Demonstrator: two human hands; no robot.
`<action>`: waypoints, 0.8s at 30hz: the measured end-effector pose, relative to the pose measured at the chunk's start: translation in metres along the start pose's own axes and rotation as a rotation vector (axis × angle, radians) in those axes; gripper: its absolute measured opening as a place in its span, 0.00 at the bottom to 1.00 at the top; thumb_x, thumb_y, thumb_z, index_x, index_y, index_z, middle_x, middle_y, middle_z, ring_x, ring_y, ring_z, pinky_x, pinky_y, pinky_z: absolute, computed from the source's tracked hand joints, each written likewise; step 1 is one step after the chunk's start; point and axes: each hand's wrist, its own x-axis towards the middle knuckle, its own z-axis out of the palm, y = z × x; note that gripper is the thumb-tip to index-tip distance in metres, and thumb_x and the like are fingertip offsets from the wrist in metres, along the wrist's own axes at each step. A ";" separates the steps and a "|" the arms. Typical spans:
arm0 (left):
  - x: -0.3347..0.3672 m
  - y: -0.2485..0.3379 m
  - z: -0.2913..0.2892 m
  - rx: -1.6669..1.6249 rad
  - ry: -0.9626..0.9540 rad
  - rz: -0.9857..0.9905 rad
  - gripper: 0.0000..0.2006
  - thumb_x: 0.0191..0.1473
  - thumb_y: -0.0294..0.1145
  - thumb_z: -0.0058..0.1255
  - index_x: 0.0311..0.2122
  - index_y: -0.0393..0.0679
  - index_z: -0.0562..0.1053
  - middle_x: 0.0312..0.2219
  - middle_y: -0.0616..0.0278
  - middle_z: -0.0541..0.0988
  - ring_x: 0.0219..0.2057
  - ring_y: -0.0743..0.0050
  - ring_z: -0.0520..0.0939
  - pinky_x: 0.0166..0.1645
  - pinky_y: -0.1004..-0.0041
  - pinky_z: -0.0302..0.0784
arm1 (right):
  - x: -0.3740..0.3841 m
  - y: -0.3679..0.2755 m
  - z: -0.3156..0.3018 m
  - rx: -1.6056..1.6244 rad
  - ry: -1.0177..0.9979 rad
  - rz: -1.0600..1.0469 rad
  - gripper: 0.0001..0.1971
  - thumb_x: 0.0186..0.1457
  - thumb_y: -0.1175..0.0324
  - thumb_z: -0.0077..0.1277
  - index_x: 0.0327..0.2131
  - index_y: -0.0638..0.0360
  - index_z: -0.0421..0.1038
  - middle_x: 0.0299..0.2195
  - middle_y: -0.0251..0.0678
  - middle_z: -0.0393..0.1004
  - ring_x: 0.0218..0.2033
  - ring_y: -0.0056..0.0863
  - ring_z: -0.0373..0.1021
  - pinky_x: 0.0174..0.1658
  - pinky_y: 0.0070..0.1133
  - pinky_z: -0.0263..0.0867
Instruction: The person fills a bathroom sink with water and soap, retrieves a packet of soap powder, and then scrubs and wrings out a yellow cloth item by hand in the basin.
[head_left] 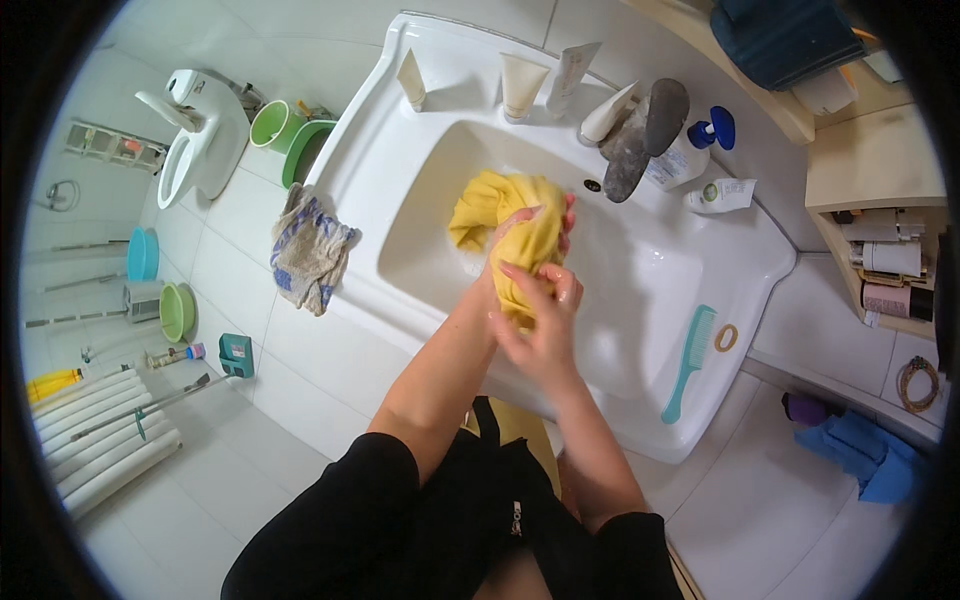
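A bunched, wet-looking yellow cloth (535, 240) is held over the white sink basin (415, 225). My left hand (508, 226) wraps round the middle of the cloth, its thumb on the near side and its fingertips showing at the right. Lower down, my right hand (545, 325) grips the bottom end with thumb and fingers. One lobe of the cloth hangs to the left of my left hand. Part of my left palm is hidden by the fabric.
Several tubes (522, 88) stand along the sink's back rim, beside a grey faucet (640, 140) and a blue-topped pump bottle (683, 160). A teal comb (690, 365) lies on the right rim. A patterned rag (308, 250) drapes over the left edge. Shelves (875, 160) jut in at right.
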 end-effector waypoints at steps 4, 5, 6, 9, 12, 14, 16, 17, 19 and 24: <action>0.009 -0.028 0.026 0.229 0.538 0.277 0.15 0.50 0.33 0.42 0.42 0.38 0.66 0.40 0.57 0.73 0.40 0.59 0.74 0.46 0.63 0.72 | 0.034 0.112 0.045 0.005 0.191 0.370 0.12 0.40 0.68 0.56 0.31 0.58 0.69 0.32 0.42 0.69 0.37 0.43 0.66 0.42 0.31 0.62; 0.009 -0.029 0.028 0.252 0.559 0.327 0.15 0.50 0.34 0.42 0.43 0.39 0.67 0.40 0.56 0.73 0.40 0.58 0.74 0.47 0.62 0.71 | 0.042 0.130 0.046 0.005 0.206 0.440 0.12 0.41 0.67 0.56 0.31 0.58 0.69 0.32 0.44 0.69 0.37 0.44 0.66 0.41 0.32 0.63; 0.009 -0.026 0.027 0.275 0.577 0.375 0.15 0.50 0.35 0.41 0.43 0.40 0.67 0.40 0.56 0.74 0.41 0.57 0.74 0.49 0.61 0.69 | 0.039 0.135 0.050 0.137 0.192 0.501 0.12 0.42 0.66 0.55 0.31 0.58 0.69 0.32 0.44 0.70 0.37 0.44 0.67 0.40 0.32 0.64; -0.006 -0.008 0.025 0.302 0.548 0.404 0.14 0.49 0.38 0.44 0.38 0.41 0.69 0.35 0.56 0.75 0.37 0.60 0.76 0.47 0.62 0.70 | 0.019 0.114 0.051 0.317 0.073 0.441 0.09 0.46 0.65 0.52 0.30 0.59 0.69 0.31 0.44 0.70 0.36 0.43 0.69 0.39 0.33 0.65; -0.036 0.032 -0.034 0.464 0.227 0.204 0.15 0.53 0.42 0.41 0.40 0.43 0.69 0.37 0.57 0.75 0.38 0.62 0.76 0.47 0.62 0.70 | -0.002 0.030 0.049 -0.109 -0.044 0.108 0.09 0.49 0.64 0.51 0.30 0.58 0.71 0.31 0.44 0.72 0.34 0.43 0.70 0.39 0.34 0.66; -0.036 0.027 -0.044 0.756 0.404 0.315 0.16 0.54 0.43 0.38 0.42 0.45 0.68 0.38 0.58 0.75 0.39 0.63 0.75 0.46 0.62 0.71 | 0.005 0.037 0.053 -0.216 -0.040 0.198 0.09 0.49 0.63 0.51 0.30 0.58 0.71 0.31 0.44 0.72 0.33 0.43 0.70 0.39 0.34 0.66; -0.020 -0.010 -0.009 0.628 0.668 0.332 0.17 0.56 0.44 0.36 0.43 0.46 0.68 0.38 0.60 0.74 0.39 0.64 0.75 0.45 0.61 0.71 | 0.027 0.097 0.055 -0.076 0.006 0.544 0.09 0.48 0.63 0.52 0.31 0.56 0.71 0.31 0.45 0.72 0.34 0.43 0.69 0.39 0.35 0.66; -0.023 -0.021 0.010 0.455 0.831 0.368 0.17 0.56 0.44 0.35 0.44 0.46 0.67 0.38 0.60 0.74 0.38 0.64 0.75 0.45 0.61 0.72 | 0.025 0.095 0.057 -0.093 -0.064 0.527 0.09 0.48 0.62 0.51 0.31 0.55 0.72 0.32 0.44 0.71 0.35 0.43 0.69 0.39 0.34 0.66; -0.037 -0.004 0.008 0.391 0.616 0.291 0.19 0.54 0.46 0.38 0.45 0.46 0.66 0.39 0.61 0.73 0.39 0.63 0.73 0.45 0.62 0.70 | 0.028 0.082 0.061 -0.135 -0.200 0.468 0.09 0.48 0.60 0.50 0.31 0.53 0.72 0.34 0.43 0.71 0.37 0.44 0.69 0.40 0.33 0.66; -0.043 -0.007 0.013 0.858 0.541 0.435 0.18 0.51 0.43 0.49 0.44 0.43 0.67 0.36 0.62 0.72 0.38 0.66 0.73 0.46 0.67 0.67 | -0.001 0.111 0.063 0.242 -0.108 0.760 0.12 0.55 0.58 0.43 0.33 0.52 0.72 0.37 0.48 0.71 0.38 0.45 0.69 0.40 0.36 0.64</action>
